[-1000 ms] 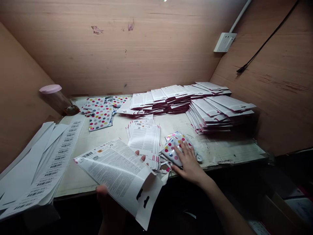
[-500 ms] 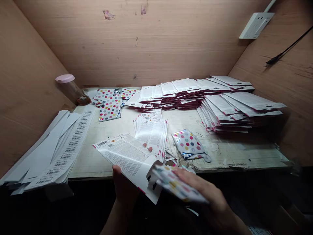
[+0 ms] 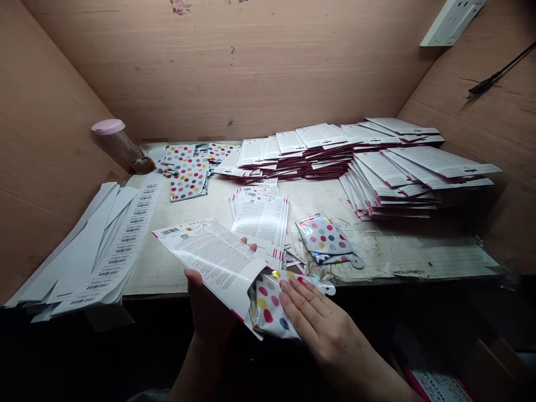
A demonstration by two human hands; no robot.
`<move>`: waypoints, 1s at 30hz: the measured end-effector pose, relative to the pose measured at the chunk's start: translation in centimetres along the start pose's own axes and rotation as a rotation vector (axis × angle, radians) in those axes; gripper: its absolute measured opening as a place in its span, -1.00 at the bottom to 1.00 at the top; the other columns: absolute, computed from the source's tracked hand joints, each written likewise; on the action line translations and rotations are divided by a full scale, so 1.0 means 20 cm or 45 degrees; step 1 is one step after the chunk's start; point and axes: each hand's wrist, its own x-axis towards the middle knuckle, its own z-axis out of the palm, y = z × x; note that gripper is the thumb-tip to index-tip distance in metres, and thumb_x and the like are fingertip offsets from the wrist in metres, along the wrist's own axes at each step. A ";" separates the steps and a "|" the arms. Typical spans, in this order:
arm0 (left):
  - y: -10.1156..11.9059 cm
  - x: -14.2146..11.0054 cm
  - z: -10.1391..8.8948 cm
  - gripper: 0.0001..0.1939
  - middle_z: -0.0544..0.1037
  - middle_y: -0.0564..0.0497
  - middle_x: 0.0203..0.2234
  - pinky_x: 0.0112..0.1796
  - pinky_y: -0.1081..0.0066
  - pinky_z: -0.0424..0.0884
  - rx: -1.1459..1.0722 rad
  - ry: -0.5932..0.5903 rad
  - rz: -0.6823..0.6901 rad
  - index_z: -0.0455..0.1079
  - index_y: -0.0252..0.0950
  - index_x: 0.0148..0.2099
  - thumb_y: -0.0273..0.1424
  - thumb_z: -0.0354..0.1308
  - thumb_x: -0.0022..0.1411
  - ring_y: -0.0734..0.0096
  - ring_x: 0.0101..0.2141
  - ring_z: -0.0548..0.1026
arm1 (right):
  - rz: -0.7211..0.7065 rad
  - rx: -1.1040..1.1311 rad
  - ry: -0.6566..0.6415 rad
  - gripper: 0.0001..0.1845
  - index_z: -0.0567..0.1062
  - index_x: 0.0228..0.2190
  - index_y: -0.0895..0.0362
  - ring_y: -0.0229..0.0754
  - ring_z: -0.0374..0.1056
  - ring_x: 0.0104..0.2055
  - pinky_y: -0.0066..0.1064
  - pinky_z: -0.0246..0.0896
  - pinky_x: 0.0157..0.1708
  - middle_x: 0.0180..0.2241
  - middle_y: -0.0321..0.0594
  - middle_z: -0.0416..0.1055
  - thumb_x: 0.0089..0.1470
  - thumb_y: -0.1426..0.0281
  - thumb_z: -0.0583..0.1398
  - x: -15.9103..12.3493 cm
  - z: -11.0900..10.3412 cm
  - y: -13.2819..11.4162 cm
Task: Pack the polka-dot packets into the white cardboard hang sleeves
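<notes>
My left hand (image 3: 201, 304) grips a white printed cardboard sleeve (image 3: 209, 251) from below, thumb on its near edge and fingertips showing past the far one. The sleeve's right end gapes. Into that mouth goes the front of a folded polka-dot pouch (image 3: 270, 304), partly inside. My right hand (image 3: 322, 318) is closed over the pouch, fingers lying across its top; the thumb is hidden underneath. Just beyond, a second polka-dot pouch (image 3: 324, 234) with a clear hang tab lies on the table. A fanned pile of flat sleeves (image 3: 262, 220) sits behind my left hand.
Stacks of white sleeves with pink edges (image 3: 301, 148) line the back and right (image 3: 402, 178). More dotted pouches (image 3: 188, 173) lie back left, near a pink-lidded bottle (image 3: 119, 145). Barcode label sheets (image 3: 121, 245) overhang the left front edge. Wooden panels (image 3: 251, 72) enclose the table.
The dotted pouch in my right hand has moved left and its front end has entered the sleeve's mouth. My left hand still holds the sleeve. The view has tilted slightly down.
</notes>
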 end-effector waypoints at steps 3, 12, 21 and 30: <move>0.00 -0.01 0.02 -0.05 0.39 -0.13 0.17 0.18 -0.13 0.11 0.015 0.026 -0.011 0.13 -0.17 0.32 0.21 0.16 -0.01 -0.24 0.22 0.18 | -0.003 -0.058 -0.040 -0.46 0.34 0.11 0.40 0.21 0.17 0.22 0.03 0.29 0.10 0.14 0.21 0.29 0.11 0.65 -0.07 0.02 0.00 -0.02; 0.03 -0.03 0.04 -0.04 0.41 -0.14 0.15 0.16 -0.10 0.17 0.049 0.056 -0.025 0.13 -0.18 0.32 0.22 0.15 -0.01 -0.24 0.19 0.24 | -0.007 -0.121 -0.146 -0.47 0.39 0.05 0.40 0.29 0.28 0.14 0.03 0.33 0.05 0.11 0.22 0.33 0.03 0.63 0.00 0.06 -0.03 -0.06; 0.03 -0.03 0.04 0.00 0.40 -0.17 0.16 0.10 -0.13 0.24 0.137 0.114 -0.017 0.16 -0.17 0.31 0.23 0.19 -0.08 -0.29 0.12 0.32 | 0.017 -0.155 -0.209 -0.51 0.42 0.01 0.43 0.37 0.37 0.01 0.08 0.31 -0.02 0.03 0.30 0.39 0.01 0.53 0.10 0.07 -0.04 -0.06; -0.01 -0.03 0.02 0.03 0.36 -0.22 0.18 0.01 -0.05 0.35 0.274 0.055 -0.029 0.16 -0.21 0.30 0.11 0.33 -0.15 -0.29 0.13 0.30 | 0.069 -0.033 -0.254 -0.51 0.46 -0.05 0.44 0.33 0.41 -0.11 0.06 0.36 -0.22 -0.06 0.36 0.43 -0.03 0.49 0.09 0.12 -0.08 -0.08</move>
